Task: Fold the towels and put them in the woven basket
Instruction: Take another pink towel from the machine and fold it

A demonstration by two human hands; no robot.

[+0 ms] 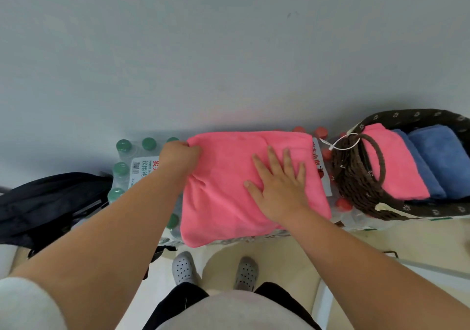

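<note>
A pink towel point(229, 192), folded into a rough rectangle, lies on top of packs of bottled water against the wall. My left hand point(178, 155) grips its far left corner with curled fingers. My right hand point(278, 182) lies flat on the towel's right half, fingers spread. To the right stands the dark woven basket point(356, 184) with a floral lining. Inside it sit a folded pink towel point(393, 167) and two folded blue towels point(440, 159), side by side.
Green-capped bottle packs point(124, 167) lie under the towel's left side, and red-capped ones point(343, 204) under its right side and the basket. A black bag point(48, 202) sits on the left. The grey wall rises right behind. My feet in grey clogs point(184, 266) stand on a pale floor.
</note>
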